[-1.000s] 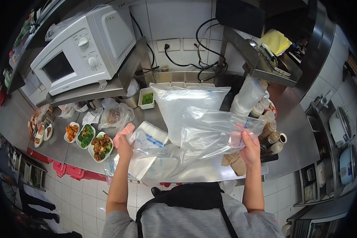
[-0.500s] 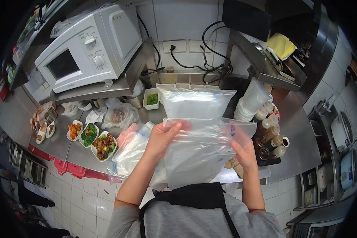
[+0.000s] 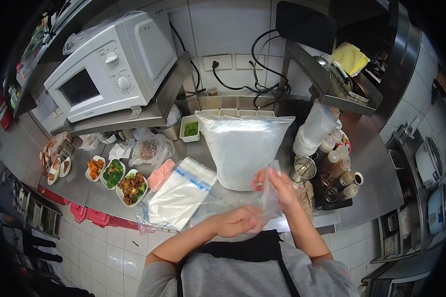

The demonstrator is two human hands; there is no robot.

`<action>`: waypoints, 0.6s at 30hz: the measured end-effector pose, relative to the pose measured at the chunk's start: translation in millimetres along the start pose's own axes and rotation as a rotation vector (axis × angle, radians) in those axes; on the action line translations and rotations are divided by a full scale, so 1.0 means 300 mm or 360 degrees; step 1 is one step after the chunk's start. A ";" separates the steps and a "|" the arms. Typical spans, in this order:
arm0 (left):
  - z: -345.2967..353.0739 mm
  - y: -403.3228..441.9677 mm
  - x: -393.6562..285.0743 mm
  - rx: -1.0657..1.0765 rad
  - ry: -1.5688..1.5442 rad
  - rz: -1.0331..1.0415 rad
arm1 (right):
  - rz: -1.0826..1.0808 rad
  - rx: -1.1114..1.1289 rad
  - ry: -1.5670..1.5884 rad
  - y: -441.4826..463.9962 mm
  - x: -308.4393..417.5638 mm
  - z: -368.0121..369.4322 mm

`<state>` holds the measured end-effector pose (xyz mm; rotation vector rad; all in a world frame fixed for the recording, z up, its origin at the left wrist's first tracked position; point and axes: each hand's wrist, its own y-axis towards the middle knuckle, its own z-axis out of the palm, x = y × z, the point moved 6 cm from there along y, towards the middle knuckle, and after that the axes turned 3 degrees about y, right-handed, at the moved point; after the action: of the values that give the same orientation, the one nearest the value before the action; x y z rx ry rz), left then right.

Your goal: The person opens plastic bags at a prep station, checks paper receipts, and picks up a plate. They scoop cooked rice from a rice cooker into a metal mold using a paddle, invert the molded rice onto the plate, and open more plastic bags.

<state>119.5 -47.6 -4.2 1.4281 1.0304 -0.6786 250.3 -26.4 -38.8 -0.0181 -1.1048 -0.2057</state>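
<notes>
Close to my apron, a clear plastic bag is bunched into a narrow upright strip between my hands. My left hand is closed on its lower part. Higher up, my right hand grips the same bag with the fingers curled around it. Behind them a large clear bag lies on the counter, looking full of something whitish that I cannot make out. To the left is a flat stack of plastic bags with blue print, beside a pink cloth.
Dishes of carrots, broccoli and browned food stand at the left. A microwave sits on a shelf above. Sauce bottles and a metal cup are at the right. A container of chopped greens stands behind.
The bag spread wide between my hands is now gathered narrow. My hands have come together lower and closer to my body, uncovering the bag stack and metal cup.
</notes>
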 end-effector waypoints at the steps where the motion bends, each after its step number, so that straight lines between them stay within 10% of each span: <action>1: 0.007 -0.008 0.042 0.0035 -0.0049 -0.0149 | 0.0065 0.0052 0.0336 0.006 -0.014 0.003; 6: -0.212 -0.095 0.075 -0.0752 -0.0839 -0.0052 | 0.0256 0.0420 0.1029 0.025 -0.020 -0.033; 11: -0.432 -0.157 -0.022 -0.0643 -0.0190 0.0264 | 0.0042 0.0453 -0.0130 0.063 0.065 -0.125; 18: -0.688 -0.032 -0.061 -0.1573 -0.0050 -0.0181 | -0.0591 -0.0128 -0.0784 0.310 0.373 -0.062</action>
<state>69.4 149.6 36.8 0.4972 1.1835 -0.1879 331.2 45.1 60.3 0.0687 -1.5872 -0.6018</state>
